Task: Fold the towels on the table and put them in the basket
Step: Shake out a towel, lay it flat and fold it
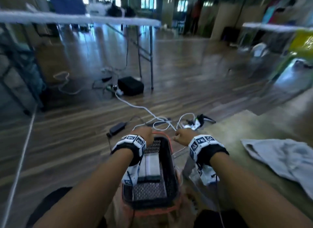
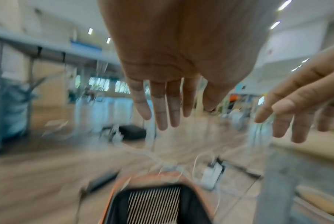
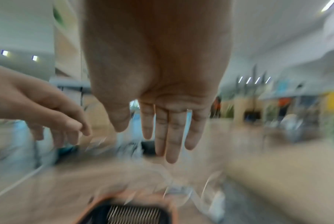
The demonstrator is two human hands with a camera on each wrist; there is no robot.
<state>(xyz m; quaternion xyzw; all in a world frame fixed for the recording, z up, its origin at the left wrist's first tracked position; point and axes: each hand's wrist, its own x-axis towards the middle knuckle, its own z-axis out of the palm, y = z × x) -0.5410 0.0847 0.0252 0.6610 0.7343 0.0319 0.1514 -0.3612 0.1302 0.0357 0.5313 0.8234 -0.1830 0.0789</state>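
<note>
Both hands hung in the air over the far end of the basket (image 1: 169,161), low in the centre of the head view. The left hand (image 1: 143,134) sat just left of the middle and the right hand (image 1: 182,136) just right of it, near each other but apart. In each wrist view the fingers (image 2: 160,109) pointed straight down, loose and spread, so the grip of either hand was released and held nothing. The basket was dark mesh with an orange rim, and a folded towel (image 1: 150,165) lay flat inside it, beneath the left wrist. At the right edge of the frame a second towel (image 1: 279,160), pale and rumpled, lay spread on the worktop (image 1: 237,131), well apart from the basket. Beyond the hands, white cables (image 1: 160,122) and what looked like a power strip (image 1: 192,125) lay on the wooden floor (image 1: 67,134), though motion blur made small items hard to read.
</note>
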